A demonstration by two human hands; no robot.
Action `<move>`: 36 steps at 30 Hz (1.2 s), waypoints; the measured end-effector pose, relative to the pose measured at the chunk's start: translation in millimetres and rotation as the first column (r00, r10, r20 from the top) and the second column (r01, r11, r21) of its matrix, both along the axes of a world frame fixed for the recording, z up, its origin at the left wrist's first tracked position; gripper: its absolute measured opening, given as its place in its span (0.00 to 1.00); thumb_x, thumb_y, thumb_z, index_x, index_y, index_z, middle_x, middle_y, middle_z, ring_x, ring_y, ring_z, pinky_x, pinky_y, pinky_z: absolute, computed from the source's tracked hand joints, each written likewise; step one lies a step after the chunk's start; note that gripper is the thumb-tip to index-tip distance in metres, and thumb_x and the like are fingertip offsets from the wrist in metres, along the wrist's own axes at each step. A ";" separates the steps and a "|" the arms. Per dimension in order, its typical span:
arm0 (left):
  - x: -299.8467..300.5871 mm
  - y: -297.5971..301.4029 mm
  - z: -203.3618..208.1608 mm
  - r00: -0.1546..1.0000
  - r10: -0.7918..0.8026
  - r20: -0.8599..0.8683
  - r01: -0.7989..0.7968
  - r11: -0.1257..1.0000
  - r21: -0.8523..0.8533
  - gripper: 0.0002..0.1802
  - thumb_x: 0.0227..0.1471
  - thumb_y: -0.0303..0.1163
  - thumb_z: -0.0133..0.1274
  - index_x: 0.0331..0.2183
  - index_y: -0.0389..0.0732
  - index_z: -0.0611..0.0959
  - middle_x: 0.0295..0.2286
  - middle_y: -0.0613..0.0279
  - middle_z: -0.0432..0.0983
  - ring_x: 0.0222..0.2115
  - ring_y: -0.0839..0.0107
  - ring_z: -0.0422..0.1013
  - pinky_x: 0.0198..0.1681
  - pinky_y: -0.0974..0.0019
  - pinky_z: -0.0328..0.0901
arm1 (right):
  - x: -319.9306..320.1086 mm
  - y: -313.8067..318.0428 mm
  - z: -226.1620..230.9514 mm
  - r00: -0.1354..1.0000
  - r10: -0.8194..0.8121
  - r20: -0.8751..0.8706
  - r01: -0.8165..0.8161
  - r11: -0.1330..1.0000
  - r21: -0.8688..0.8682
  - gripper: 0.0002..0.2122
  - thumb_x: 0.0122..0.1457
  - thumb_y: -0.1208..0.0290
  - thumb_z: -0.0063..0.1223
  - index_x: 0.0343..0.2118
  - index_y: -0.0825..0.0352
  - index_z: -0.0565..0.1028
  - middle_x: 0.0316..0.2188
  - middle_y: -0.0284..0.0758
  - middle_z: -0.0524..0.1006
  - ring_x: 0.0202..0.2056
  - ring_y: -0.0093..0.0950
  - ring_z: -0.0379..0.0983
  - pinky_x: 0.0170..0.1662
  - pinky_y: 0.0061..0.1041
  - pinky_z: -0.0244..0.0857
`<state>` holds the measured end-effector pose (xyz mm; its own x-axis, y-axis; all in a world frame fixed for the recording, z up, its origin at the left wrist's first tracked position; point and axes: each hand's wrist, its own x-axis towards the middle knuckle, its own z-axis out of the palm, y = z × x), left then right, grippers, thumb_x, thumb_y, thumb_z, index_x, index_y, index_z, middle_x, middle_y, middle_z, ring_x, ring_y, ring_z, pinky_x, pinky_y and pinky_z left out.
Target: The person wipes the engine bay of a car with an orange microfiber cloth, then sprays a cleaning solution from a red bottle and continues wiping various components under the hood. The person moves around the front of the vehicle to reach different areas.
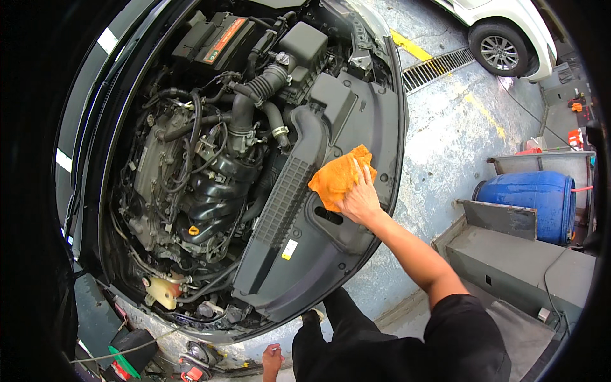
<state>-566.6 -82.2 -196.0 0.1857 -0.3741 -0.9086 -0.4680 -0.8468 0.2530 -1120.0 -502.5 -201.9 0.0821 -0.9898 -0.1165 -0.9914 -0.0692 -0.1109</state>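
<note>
My right hand [360,198] presses an orange cloth [338,178] onto the black plastic cover [318,239] along the front of a car's engine bay. The fingers lie over the cloth, whose loose edge fans out ahead of them. Beside the cloth runs the ribbed air intake duct [286,197], and an oval opening in the cover shows just below it. Low down in the view, my left hand [272,360] hangs beside my leg, away from the car. Its fingers are loosely curled, and I see nothing in them.
The engine [223,184] has hoses, a battery [216,41] and a yellow dipstick handle [193,230]. To the right stand a blue barrel [528,200] and a grey bench [522,261]. A white car [528,25] is parked beyond a floor drain [439,69]. Equipment [198,360] sits at lower left.
</note>
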 end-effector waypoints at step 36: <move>-48.6 8.4 13.6 0.999 0.026 -0.041 -0.025 1.000 0.018 0.13 0.66 0.34 0.56 0.47 0.37 0.86 0.19 0.63 0.76 0.17 0.75 0.72 0.24 0.66 0.66 | 274.6 3.1 -14.5 0.931 0.277 0.238 -0.291 0.957 0.023 0.11 0.62 0.66 0.51 0.40 0.63 0.82 0.44 0.42 0.81 0.55 0.44 0.75 0.71 0.56 0.52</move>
<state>-615.1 -73.8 -182.3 0.1572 -0.3535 -0.9221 -0.4357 -0.8628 0.2564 -845.4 -499.4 -216.4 0.3901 -0.9134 -0.1161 -0.8781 -0.3311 -0.3454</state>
